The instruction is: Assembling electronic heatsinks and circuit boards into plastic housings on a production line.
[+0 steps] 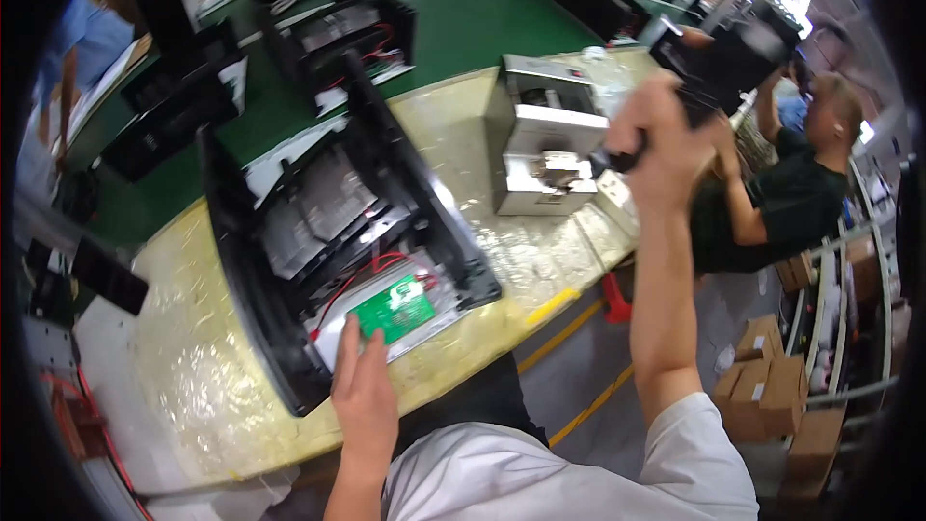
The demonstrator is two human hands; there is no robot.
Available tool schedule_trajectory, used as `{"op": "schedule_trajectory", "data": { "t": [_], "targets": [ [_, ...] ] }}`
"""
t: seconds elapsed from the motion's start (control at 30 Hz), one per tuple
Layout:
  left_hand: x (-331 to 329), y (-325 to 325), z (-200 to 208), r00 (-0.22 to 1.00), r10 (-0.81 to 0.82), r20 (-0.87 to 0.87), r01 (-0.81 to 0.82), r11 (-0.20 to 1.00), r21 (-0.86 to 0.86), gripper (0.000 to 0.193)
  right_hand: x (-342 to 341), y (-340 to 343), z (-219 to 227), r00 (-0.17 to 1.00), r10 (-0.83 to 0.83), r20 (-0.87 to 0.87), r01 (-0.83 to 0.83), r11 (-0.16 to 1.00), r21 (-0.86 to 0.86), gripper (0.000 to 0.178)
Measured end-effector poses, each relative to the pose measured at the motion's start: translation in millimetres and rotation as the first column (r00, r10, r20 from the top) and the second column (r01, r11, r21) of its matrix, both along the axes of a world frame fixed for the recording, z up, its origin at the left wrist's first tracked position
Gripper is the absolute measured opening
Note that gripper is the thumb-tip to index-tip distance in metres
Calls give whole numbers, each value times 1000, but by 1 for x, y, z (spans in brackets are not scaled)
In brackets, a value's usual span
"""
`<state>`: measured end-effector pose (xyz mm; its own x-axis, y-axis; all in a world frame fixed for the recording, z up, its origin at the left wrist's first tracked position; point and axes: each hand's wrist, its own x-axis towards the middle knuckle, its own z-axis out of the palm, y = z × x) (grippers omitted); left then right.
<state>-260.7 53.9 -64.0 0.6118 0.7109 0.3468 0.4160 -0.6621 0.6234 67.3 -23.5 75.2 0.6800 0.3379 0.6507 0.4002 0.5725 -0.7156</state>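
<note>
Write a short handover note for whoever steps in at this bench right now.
Left hand: flat, fingertips on the green circuit board at the near end of the open black case.
Right hand: raised, gripping a dark-handled tool near the grey metal unit.
Done: board sits in the case, red wires run to it.
Left: case still open; whether the board is fastened cannot be seen.

Bright overhead light, motion blur (dark fisheye rim)

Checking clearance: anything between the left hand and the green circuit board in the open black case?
Nothing visible. The left hand rests at the near edge of the open black case, fingertips at the green circuit board. Red wires lie beyond the board.
</note>
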Motion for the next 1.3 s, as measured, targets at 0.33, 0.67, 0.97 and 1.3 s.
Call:
{"op": "schedule_trajectory", "data": {
  "t": [0.33,0.67,0.97,1.3],
  "targets": [
    [20,-4,-3,998,-56,-23,58,992,112,35,-126,8,26,871,456,181,-432,888,-156,24],
    [18,-5,-19,986,-152,66,151,988,23,51,-147,57,-16,844,455,285,-336,862,-379,19],
    [14,-5,-13,986,-157,49,157,987,18,49,-157,79,-35,831,406,379,-300,903,-309,42],
    [11,2,-24,982,-137,127,140,990,-12,41,-175,88,-42,917,400,-1,-395,906,-151,53]
  ]
}}
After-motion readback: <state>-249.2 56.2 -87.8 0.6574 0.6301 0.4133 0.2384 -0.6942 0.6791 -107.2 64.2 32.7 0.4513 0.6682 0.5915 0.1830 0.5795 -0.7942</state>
